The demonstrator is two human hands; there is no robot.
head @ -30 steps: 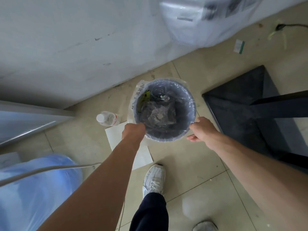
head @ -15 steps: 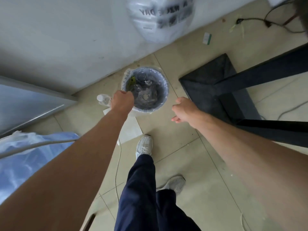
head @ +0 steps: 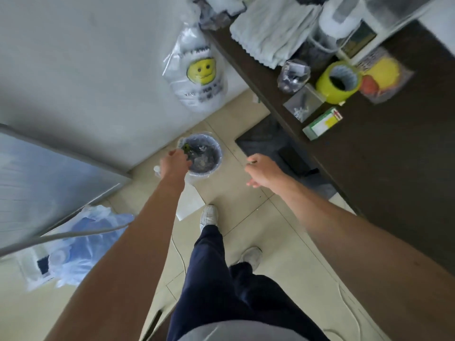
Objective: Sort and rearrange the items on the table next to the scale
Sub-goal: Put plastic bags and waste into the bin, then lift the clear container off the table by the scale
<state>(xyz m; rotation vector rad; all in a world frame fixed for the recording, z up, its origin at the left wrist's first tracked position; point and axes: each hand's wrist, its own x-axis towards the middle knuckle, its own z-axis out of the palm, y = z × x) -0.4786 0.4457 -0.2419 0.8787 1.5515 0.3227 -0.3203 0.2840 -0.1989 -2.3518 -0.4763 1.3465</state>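
Left hand point(head: 175, 161) curled at bin point(head: 213, 148) rim, grip contents unclear – right hand point(head: 261, 170) loose, empty, beside bin; risk: bin tips, rubbish spills

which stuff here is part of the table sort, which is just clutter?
Job: dark table; on it, green tape roll, small green-white box, bagged screws, folded grey cloth.

Lying about: lined bin under left hand, smiley bag, floor bottle.
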